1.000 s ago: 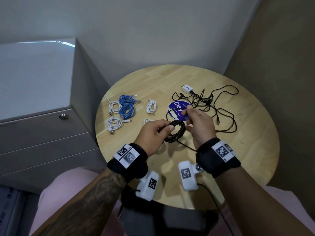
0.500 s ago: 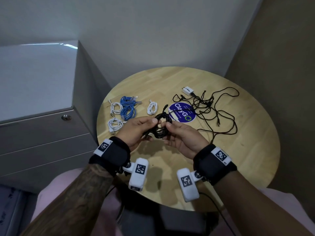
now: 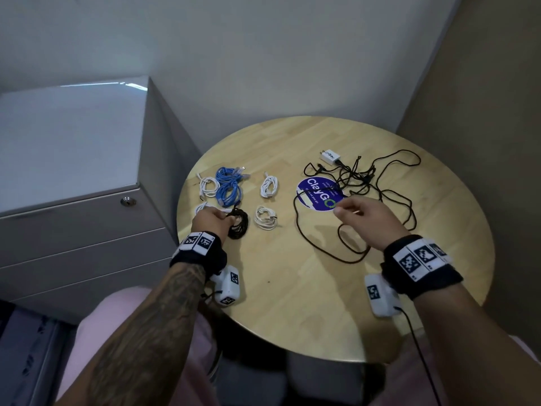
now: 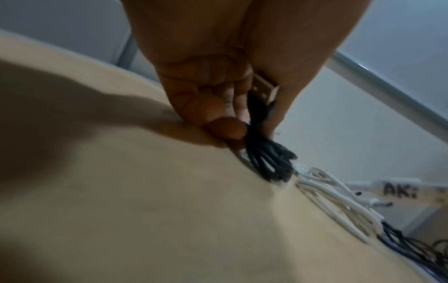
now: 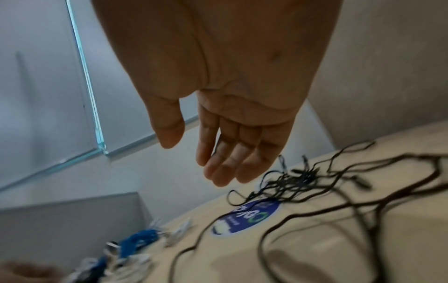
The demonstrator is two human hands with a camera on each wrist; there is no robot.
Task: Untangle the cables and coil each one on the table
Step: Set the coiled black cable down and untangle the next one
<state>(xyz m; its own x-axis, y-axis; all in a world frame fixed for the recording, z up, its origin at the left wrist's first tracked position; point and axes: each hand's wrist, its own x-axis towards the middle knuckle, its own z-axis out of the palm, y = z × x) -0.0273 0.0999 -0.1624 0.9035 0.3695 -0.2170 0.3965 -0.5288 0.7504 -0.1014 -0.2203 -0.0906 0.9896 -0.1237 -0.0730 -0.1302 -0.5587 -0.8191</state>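
Leftward, black coil (image 3: 238,223) near table (image 3: 307,303) edge.

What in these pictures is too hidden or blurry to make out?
- Head view: the left hand covers part of the black coil and a white coil behind it.
- Head view: how many cables make up the black tangle is unclear; the strands overlap.
- Right wrist view: the sticker text is motion-blurred.
- Left wrist view: the fingertips are hidden by the coil.

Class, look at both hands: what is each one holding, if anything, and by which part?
The left hand pinches the coiled black cable at its bundled end by the USB plug. The right hand, fingers relaxed, holds nothing.
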